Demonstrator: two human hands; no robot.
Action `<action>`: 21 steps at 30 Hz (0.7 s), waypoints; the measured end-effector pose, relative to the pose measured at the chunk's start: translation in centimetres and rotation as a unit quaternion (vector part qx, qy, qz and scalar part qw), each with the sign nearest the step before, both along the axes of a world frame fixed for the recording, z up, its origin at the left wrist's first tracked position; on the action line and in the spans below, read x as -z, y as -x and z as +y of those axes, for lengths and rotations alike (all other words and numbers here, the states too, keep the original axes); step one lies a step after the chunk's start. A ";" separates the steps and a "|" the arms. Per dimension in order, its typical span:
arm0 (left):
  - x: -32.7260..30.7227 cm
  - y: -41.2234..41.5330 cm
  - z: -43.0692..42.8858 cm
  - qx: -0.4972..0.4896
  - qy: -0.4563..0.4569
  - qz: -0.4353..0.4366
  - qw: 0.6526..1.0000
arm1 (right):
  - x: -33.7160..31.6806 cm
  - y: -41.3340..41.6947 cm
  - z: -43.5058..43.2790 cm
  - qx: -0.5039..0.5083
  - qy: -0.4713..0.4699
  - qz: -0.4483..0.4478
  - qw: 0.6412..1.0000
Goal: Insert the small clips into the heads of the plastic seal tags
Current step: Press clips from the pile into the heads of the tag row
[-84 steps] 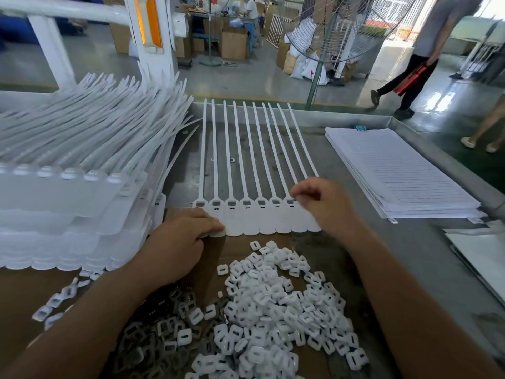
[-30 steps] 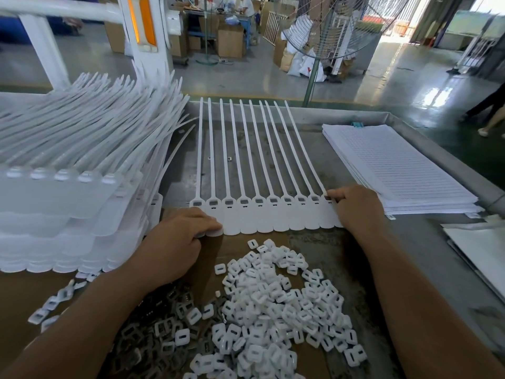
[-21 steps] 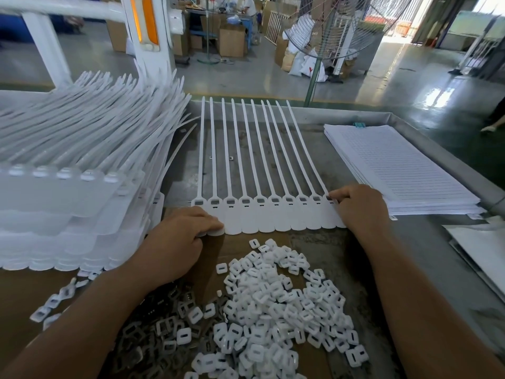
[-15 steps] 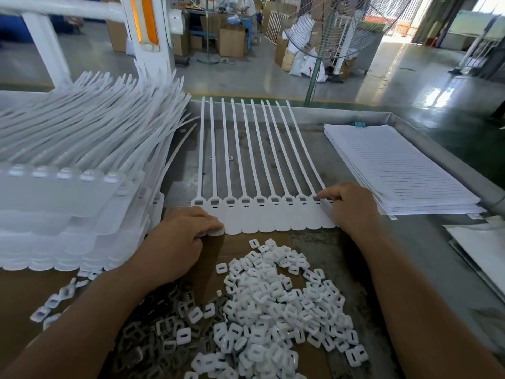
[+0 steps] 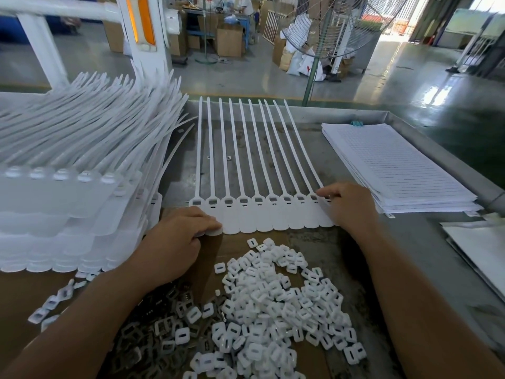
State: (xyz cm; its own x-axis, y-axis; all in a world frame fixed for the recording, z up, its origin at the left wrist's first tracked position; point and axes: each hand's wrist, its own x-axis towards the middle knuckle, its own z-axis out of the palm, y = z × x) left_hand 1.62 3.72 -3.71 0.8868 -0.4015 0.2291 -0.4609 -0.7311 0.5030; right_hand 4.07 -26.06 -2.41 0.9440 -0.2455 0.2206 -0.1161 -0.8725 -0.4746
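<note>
A grey metal worktop (image 5: 396,242) with a raised rim carries a stack of lined paper (image 5: 396,170) on its right side, a small blue item (image 5: 356,122) at the stack's far edge. More pale sheets (image 5: 478,247) lie at the right border. Brown cardboard (image 5: 24,296) covers the near left. Beyond the rim stands a wire-caged fan (image 5: 341,28) on a green pole (image 5: 311,77), near white sacks (image 5: 297,64) and boxes (image 5: 229,39) on a glossy floor (image 5: 246,77). A white frame (image 5: 41,45) with an orange strip (image 5: 143,20) rises far left.

Matt white plastic seal tags (image 5: 247,187); scuffed metal table (image 5: 410,242).
</note>
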 end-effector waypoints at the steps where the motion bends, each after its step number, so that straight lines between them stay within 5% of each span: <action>1: 0.0 0.0 0.0 0.001 -0.002 0.003 1.000 | 0.0 0.0 -0.1 0.007 -0.018 -0.005 1.000; 8: -0.3 0.4 -0.2 -0.011 -0.011 0.009 1.000 | -1.1 0.4 0.7 -0.007 -0.041 -0.007 0.999; 13: -0.5 0.5 -0.3 -0.023 -0.033 0.009 0.999 | -3.5 1.8 4.0 -0.176 -0.102 0.016 0.979; 21: -0.8 0.8 -0.6 -0.033 -0.093 0.004 0.995 | -3.3 3.9 8.8 -0.308 0.005 0.103 0.946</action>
State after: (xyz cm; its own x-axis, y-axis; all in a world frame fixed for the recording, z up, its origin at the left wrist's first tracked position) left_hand 0.81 3.11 -2.90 0.9139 -0.3779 0.1481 -0.4057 -0.8404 0.3593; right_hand 0.14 -17.31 0.92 0.9307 0.3655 0.0159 0.3261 -0.8093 -0.4886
